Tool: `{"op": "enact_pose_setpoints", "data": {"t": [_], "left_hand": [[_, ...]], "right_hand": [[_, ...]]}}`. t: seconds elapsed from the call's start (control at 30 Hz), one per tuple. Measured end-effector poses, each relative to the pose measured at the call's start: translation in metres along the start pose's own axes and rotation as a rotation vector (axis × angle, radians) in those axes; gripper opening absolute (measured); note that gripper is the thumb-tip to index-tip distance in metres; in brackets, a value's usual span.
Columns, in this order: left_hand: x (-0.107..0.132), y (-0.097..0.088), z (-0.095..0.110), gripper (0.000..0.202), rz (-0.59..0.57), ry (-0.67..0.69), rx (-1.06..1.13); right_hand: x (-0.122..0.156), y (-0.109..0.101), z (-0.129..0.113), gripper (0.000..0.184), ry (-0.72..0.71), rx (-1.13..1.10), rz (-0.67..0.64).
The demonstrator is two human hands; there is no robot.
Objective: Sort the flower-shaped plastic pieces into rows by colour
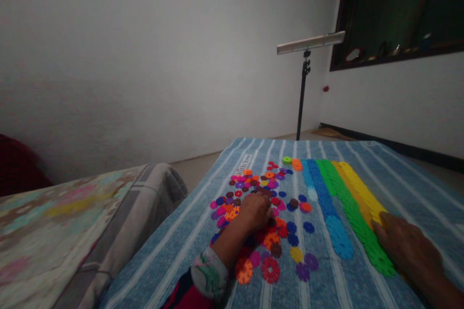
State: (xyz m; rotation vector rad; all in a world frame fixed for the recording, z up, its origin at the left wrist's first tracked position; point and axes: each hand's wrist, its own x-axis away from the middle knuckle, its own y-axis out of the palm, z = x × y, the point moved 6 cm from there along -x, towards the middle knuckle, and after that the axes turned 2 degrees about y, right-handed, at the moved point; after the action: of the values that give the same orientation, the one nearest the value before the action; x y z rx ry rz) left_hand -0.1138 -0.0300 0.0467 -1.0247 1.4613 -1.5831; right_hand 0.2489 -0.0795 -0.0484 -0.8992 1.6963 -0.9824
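Note:
Loose notched plastic discs [270, 269] in orange, red, pink, purple, dark blue, brown and yellow lie scattered over a striped blue cloth [174, 260]. My left hand [256, 210] is down among them, fingers curled, fingertips hidden under the hand; whatever they hold cannot be made out. To the right, overlapping discs form long rows: light blue [339, 236], darker blue [322, 188], green [348, 207] and yellow [357, 183]. My right hand [408, 246] lies palm down with fingers stretched out, touching the near end of the yellow row.
Beyond the rows' far ends sit a small green stack [287, 160] and some orange discs [297, 164]. A black stand with a light bar [311, 42] rises behind the table. At left is a bed with a patterned blanket [72, 217]. A dark window [402, 9] is at upper right.

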Motion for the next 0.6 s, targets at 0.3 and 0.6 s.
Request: {"op": "enact_pose_setpoints", "data": {"t": [0.3, 0.6], "left_hand": [[-0.063, 0.005, -0.051, 0.055, 0.015, -0.132, 0.021], [-0.011, 0.025, -0.038, 0.056, -0.036, 0.067, -0.078]], "right_hand": [[0.0, 0.004, 0.001, 0.048, 0.001, 0.056, -0.028], [0.003, 0.003, -0.001, 0.052, -0.012, 0.038, -0.016]]}}
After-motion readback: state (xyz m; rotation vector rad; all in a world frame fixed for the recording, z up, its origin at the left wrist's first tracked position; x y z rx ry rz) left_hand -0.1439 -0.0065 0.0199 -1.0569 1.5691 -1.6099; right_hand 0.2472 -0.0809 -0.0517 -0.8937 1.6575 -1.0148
